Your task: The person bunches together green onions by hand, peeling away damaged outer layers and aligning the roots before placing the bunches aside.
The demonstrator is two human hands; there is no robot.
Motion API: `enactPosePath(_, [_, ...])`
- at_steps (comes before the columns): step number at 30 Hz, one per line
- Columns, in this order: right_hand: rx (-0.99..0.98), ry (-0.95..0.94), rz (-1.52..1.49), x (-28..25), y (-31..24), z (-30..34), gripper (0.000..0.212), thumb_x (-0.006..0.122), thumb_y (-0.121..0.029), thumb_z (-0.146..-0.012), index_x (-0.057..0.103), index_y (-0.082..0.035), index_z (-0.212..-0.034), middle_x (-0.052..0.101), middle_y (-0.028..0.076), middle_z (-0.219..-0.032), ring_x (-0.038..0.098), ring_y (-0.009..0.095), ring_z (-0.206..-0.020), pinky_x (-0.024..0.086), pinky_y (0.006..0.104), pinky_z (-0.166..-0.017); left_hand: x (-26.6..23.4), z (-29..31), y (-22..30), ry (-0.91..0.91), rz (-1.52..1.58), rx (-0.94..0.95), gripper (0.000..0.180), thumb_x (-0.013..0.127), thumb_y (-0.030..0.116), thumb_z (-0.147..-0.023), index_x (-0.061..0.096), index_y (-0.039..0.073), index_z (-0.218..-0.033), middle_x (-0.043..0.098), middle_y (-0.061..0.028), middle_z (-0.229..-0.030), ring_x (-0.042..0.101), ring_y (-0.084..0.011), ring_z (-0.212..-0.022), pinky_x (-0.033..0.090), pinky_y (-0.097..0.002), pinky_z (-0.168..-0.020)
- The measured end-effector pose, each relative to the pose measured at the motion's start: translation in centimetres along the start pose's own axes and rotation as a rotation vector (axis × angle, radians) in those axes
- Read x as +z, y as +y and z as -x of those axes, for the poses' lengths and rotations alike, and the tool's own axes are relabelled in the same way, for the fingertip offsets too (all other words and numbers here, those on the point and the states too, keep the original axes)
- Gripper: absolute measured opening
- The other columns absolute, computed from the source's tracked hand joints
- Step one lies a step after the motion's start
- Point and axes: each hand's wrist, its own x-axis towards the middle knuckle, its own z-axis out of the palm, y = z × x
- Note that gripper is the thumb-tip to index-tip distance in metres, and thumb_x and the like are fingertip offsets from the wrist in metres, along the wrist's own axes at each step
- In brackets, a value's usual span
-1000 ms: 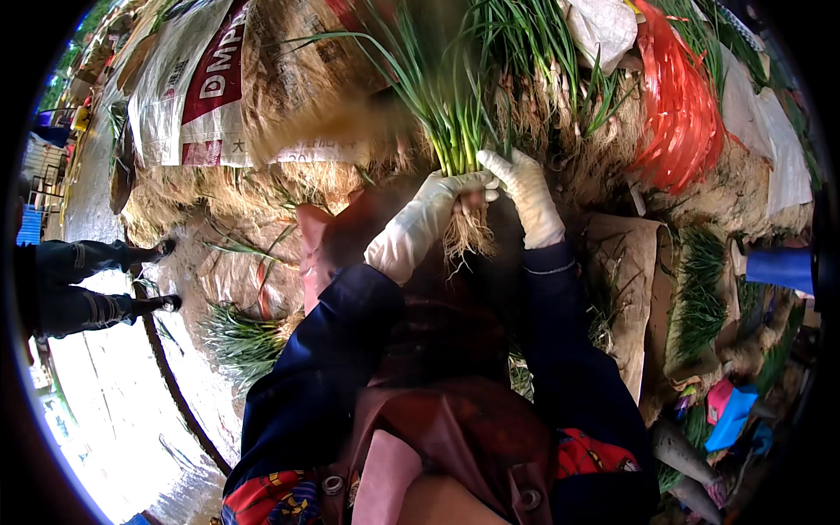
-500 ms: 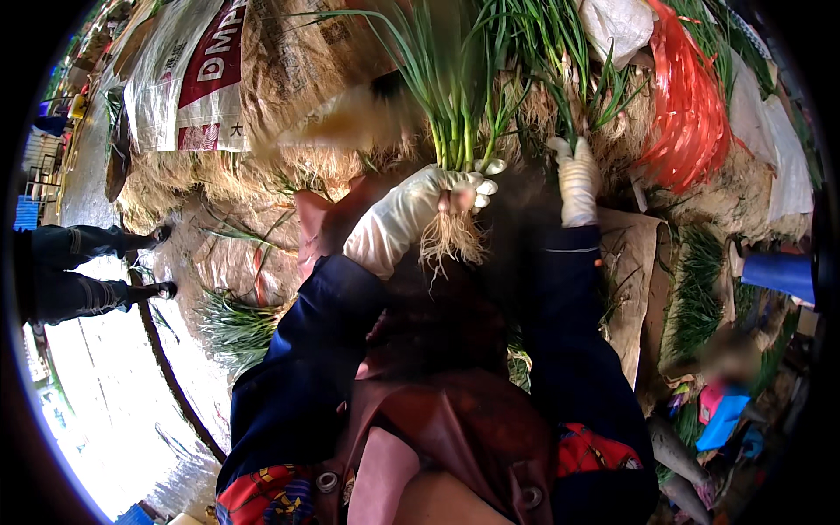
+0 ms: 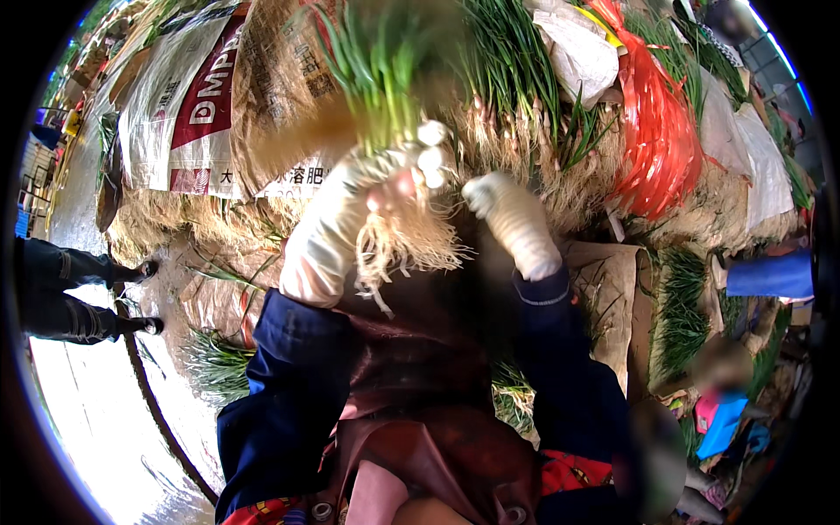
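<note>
My left hand point(image 3: 328, 219), in a whitish glove, is closed round a bunch of spring onions point(image 3: 385, 105). Their green leaves point up and away, and the pale stringy roots hang below my fist toward my apron. Just right of the roots, my gloved right hand point(image 3: 514, 219) has its fingers curled in, with no stalk showing from them. Ahead of it lies a row of spring onions point(image 3: 516, 79), roots toward me. The leaf tips of the held bunch are blurred.
A printed plastic sack point(image 3: 153, 131) covers stalks at the far left. Red plastic ties point(image 3: 656, 114) and a white plastic bag point(image 3: 577, 57) lie at the far right. More greens point(image 3: 682, 306) are at right. Another person's legs point(image 3: 74, 289) stand at left.
My left hand has moved left and nearer with the bunch. My right hand has come away from the row, leftward and nearer, its fingers now curled. The view has shifted slightly.
</note>
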Motion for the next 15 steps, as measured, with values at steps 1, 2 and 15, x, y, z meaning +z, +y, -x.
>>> enactPosePath(1, [0.074, 0.303, 0.034, -1.4, -0.6, -0.6, 0.029, 0.057, -0.036, -0.084, 0.059, -0.008, -0.081, 0.059, 0.001, -0.065, 0.055, 0.011, -0.058, 0.047, 0.0249, -0.058, -5.4, -0.5, 0.3, 0.144, -0.197, -0.029, 0.019, 0.065, 0.022, -0.082, 0.061, 0.003, -0.084, 0.061, -0.0025, -0.061, 0.047, -0.0037, -0.038, 0.035, -0.0135, -0.033])
enactPosePath(2, [0.166, 0.607, 0.071, -2.9, -0.6, -1.1, 0.043, 0.056, -0.052, -0.081, 0.061, -0.01, -0.086, 0.061, 0.001, -0.068, 0.056, 0.01, -0.057, 0.045, 0.0253, -0.051, -5.9, -0.6, 1.2, 0.125, -0.128, -0.083, 0.019, 0.064, 0.023, -0.083, 0.061, 0.004, -0.082, 0.061, -0.0013, -0.061, 0.046, -0.0027, -0.039, 0.035, -0.0129, -0.034])
enactPosePath(15, [-0.201, 0.33, 0.01, 1.8, -6.3, 4.4, 0.015, 0.071, -0.018, -0.075, 0.063, -0.015, -0.088, 0.067, 0.001, -0.079, 0.066, 0.019, -0.069, 0.054, 0.0291, -0.062, -3.0, -1.7, -9.1, 0.155, -0.097, -0.429, 0.022, 0.066, 0.023, -0.082, 0.068, 0.004, -0.093, 0.059, -0.0009, -0.066, 0.042, -0.0091, -0.047, 0.033, -0.0234, -0.044])
